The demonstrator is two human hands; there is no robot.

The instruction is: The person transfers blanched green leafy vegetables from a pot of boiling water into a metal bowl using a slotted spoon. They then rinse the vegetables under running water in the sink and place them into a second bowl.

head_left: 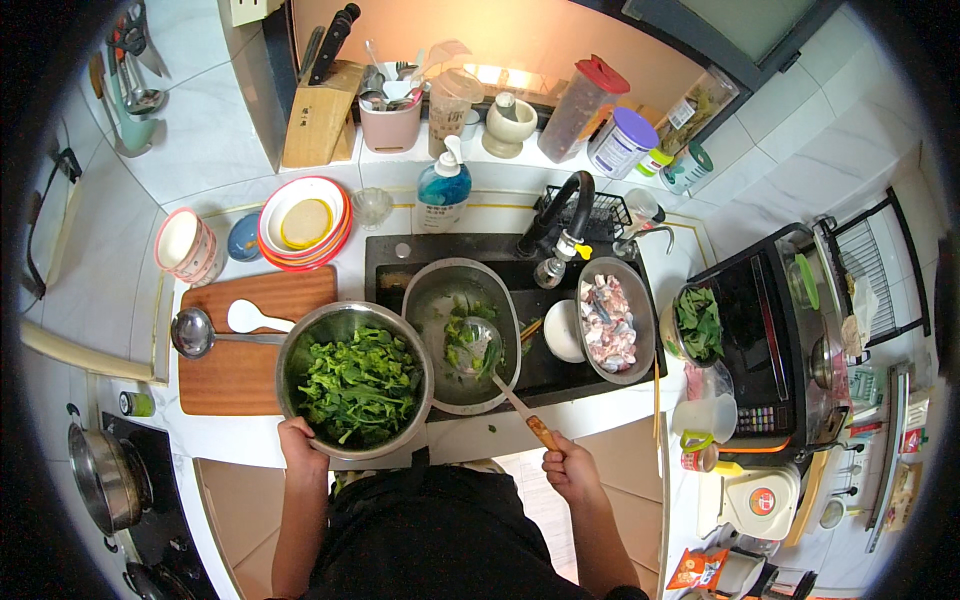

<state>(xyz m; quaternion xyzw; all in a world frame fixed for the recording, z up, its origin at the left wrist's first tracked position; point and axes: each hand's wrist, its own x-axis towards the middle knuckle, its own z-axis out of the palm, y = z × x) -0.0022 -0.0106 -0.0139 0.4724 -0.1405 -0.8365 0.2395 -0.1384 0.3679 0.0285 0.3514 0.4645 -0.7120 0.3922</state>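
Observation:
My left hand (300,445) grips the near-left rim of a round stainless steel bowl (360,315), thumb over the edge. Chopped leafy greens (361,386) fill much of that bowl. My right hand (573,470) is closed around the wooden handle of a metal skimmer (480,346). The skimmer's head is down in an oval metal basin (459,401), among greens floating in water. This basin sits over the black sink (394,281), just right of the bowl.
A wooden cutting board (225,390) carries a steel ladle (193,334) and a white rice paddle (251,316). Right of the black faucet (559,217) stands an oval basin of raw meat pieces (609,322). Stacked plates (341,247) and a soap bottle (442,196) line the back.

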